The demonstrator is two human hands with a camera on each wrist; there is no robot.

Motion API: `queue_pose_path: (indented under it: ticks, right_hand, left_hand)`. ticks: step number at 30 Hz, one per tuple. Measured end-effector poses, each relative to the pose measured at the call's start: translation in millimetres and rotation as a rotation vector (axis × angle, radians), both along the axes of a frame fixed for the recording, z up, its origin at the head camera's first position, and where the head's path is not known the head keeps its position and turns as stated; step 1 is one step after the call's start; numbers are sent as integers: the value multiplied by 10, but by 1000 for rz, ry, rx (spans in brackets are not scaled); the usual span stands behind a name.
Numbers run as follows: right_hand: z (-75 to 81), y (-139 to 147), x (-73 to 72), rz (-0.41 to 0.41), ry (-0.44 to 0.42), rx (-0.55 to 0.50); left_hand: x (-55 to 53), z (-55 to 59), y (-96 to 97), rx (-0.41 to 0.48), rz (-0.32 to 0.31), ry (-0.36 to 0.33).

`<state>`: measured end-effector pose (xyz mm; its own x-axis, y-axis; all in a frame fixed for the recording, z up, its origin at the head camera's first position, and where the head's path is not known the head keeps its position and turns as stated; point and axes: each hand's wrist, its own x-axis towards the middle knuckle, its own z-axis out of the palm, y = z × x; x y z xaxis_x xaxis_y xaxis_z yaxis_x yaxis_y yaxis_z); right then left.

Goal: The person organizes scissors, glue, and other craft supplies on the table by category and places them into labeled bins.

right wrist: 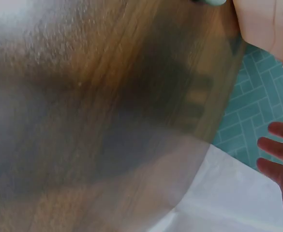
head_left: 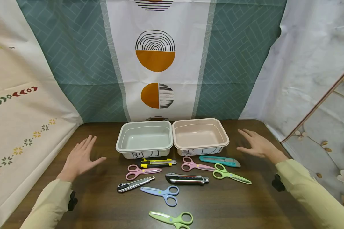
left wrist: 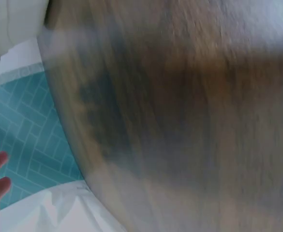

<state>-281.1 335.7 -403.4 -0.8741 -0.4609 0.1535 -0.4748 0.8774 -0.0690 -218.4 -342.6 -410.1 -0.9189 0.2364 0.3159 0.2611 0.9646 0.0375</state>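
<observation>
My left hand (head_left: pixel 81 159) is at the left of the table with fingers straight and thumb spread, holding nothing. On the other side my right hand (head_left: pixel 255 144), fingers extended, is also bare, to the right of the beige basket (head_left: pixel 200 148). Nearest the right hand are a teal utility knife (head_left: pixel 219 161) and green scissors (head_left: pixel 224 173). Pink scissors (head_left: pixel 136 172) and a silver-black utility knife (head_left: pixel 135 184) lie nearest the left hand. Between them are a yellow-black knife (head_left: pixel 157 163), other pink scissors (head_left: pixel 193 164), a black knife (head_left: pixel 186 179) and blue scissors (head_left: pixel 163 192).
A pale grey-green basket (head_left: pixel 121 149) stands against the beige one at the back of the brown table (head_left: pixel 103 203); both bear labels with characters. More green scissors (head_left: pixel 172 219) lie at the front. Patterned cloth (head_left: pixel 235 63) hangs behind, with light cloth at both sides.
</observation>
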Motion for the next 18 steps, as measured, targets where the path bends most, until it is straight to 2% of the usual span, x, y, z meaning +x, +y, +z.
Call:
queue_pose_path:
  ticks: [5,12,18]
  right_hand:
    - [-25,-23,51,17,6,-22]
    - [-46,-72,96,22,0,-36]
    - [-63,-124,157,5,-29,-54]
  left_hand:
    - [-14,1,102,56,1,-35]
    - [-61,61,251,102,40,-104]
    - [-88,74,368,188,26,-129]
